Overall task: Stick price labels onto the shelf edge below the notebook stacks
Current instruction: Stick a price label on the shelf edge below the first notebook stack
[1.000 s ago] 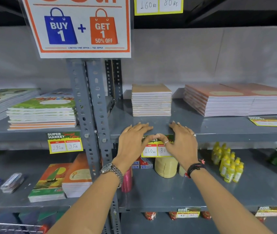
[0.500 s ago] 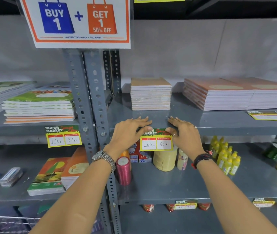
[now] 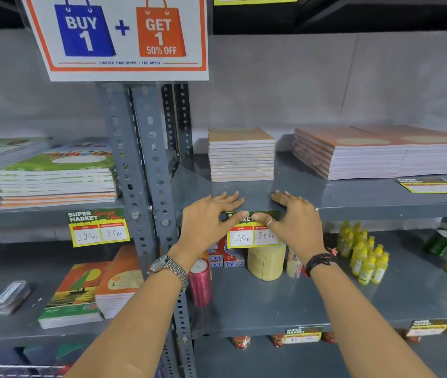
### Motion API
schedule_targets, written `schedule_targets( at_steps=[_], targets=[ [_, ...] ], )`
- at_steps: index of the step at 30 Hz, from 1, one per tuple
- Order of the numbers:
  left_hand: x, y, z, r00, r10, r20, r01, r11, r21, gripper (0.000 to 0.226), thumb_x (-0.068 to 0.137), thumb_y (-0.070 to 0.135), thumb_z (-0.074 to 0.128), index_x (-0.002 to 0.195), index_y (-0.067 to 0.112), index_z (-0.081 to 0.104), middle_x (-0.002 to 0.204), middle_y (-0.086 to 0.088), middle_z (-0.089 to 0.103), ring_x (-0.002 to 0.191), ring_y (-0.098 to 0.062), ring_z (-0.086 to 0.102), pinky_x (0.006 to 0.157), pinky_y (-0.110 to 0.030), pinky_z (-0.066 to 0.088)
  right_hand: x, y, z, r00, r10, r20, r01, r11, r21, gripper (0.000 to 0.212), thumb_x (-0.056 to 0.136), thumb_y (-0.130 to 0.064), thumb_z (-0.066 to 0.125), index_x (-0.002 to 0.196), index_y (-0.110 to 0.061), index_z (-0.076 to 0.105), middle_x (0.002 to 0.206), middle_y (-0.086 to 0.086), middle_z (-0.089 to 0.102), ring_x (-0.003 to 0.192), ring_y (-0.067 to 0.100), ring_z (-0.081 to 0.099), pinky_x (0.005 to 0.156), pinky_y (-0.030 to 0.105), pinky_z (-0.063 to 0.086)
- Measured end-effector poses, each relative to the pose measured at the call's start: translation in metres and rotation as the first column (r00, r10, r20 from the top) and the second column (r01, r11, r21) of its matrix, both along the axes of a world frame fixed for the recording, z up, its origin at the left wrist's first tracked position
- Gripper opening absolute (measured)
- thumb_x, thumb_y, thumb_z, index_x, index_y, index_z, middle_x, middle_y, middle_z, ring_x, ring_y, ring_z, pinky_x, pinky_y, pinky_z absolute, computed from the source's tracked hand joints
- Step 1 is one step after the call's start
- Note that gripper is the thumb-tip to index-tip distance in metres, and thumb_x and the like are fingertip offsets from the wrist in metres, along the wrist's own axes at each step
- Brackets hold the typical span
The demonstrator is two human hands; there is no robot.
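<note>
A yellow price label [image 3: 253, 236] marked 160 and 80 hangs on the grey shelf edge [image 3: 380, 212] below a stack of brown notebooks [image 3: 241, 156]. My left hand [image 3: 208, 216] and my right hand [image 3: 296, 216] lie flat over the shelf lip, fingers spread on the shelf top, both thumbs pressing the label's green top strip against the edge. A second label [image 3: 98, 227], marked 190 and 95, is stuck on the left shelf edge below the green notebook stack [image 3: 56, 178]. A loose label [image 3: 431, 185] lies on the shelf in front of the orange notebook stacks [image 3: 380, 154].
A perforated grey upright [image 3: 146, 165] divides the two shelf bays, with a "Buy 1 Get 1" sign [image 3: 118, 36] above. The lower shelf holds tape rolls [image 3: 266, 261], a pink spool [image 3: 200, 282], yellow bottles [image 3: 364, 257], yellow and green spools at right, and notebooks [image 3: 88, 290] at left.
My hands have shifted up slightly and spread apart, uncovering the label's prices; my thumbs now press its top strip. The view has tilted a little downward.
</note>
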State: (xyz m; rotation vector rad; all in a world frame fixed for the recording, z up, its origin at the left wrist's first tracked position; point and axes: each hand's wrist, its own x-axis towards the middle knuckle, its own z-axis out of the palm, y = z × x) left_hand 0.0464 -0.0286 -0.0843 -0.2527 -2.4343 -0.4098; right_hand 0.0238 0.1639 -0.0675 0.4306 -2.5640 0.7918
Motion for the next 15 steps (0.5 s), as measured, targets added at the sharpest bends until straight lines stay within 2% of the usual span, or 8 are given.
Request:
schedule_targets(
  at_steps=[4, 10, 13, 15],
  targets=[
    [-0.002, -0.001, -0.001, 1.0, -0.003, -0.027, 0.003, 1.0, 0.008, 0.047, 0.084, 0.063, 0.047, 0.118, 0.036, 0.062, 0.13, 0.016, 0.058, 0.125, -0.003, 0.049, 0.104, -0.031, 0.044, -0.003, -0.004, -0.005, 0.999, -0.033, -0.016, 0.033, 0.999, -0.043, 0.07, 0.067, -0.058, 0.07, 0.125, -0.019, 0.059, 0.137, 0.006, 0.056, 0.129, 0.028, 0.048, 0.11, 0.041, 0.036],
    [0.001, 0.002, 0.001, 1.0, 0.01, -0.022, -0.01, 1.0, -0.014, 0.047, 0.085, 0.061, 0.047, 0.121, 0.035, 0.061, 0.131, 0.014, 0.058, 0.127, -0.005, 0.049, 0.104, -0.036, 0.045, -0.004, -0.002, -0.01, 0.996, -0.057, -0.068, 0.057, 0.998, -0.004, 0.065, 0.071, -0.056, 0.068, 0.126, -0.021, 0.058, 0.137, 0.004, 0.056, 0.129, 0.029, 0.048, 0.108, 0.042, 0.037],
    [0.005, 0.001, 0.004, 1.0, -0.007, 0.005, 0.007, 1.0, 0.013, 0.05, 0.082, 0.065, 0.047, 0.12, 0.037, 0.061, 0.13, 0.017, 0.059, 0.126, -0.002, 0.048, 0.103, -0.034, 0.045, -0.004, 0.005, -0.011, 0.993, 0.047, -0.111, -0.044, 0.999, 0.026, 0.07, 0.073, -0.06, 0.063, 0.127, -0.017, 0.056, 0.137, 0.004, 0.056, 0.13, 0.024, 0.047, 0.111, 0.038, 0.032],
    [0.009, 0.004, 0.007, 1.0, 0.007, -0.003, -0.007, 0.997, 0.083, 0.054, 0.077, 0.074, 0.046, 0.118, 0.044, 0.06, 0.124, 0.021, 0.062, 0.121, 0.002, 0.051, 0.095, -0.027, 0.047, -0.005, 0.019, -0.013, 0.98, 0.17, -0.1, -0.155, 0.978, 0.136, 0.072, 0.077, -0.057, 0.061, 0.135, -0.017, 0.047, 0.144, 0.002, 0.048, 0.137, 0.019, 0.038, 0.116, 0.034, 0.022]
  ],
)
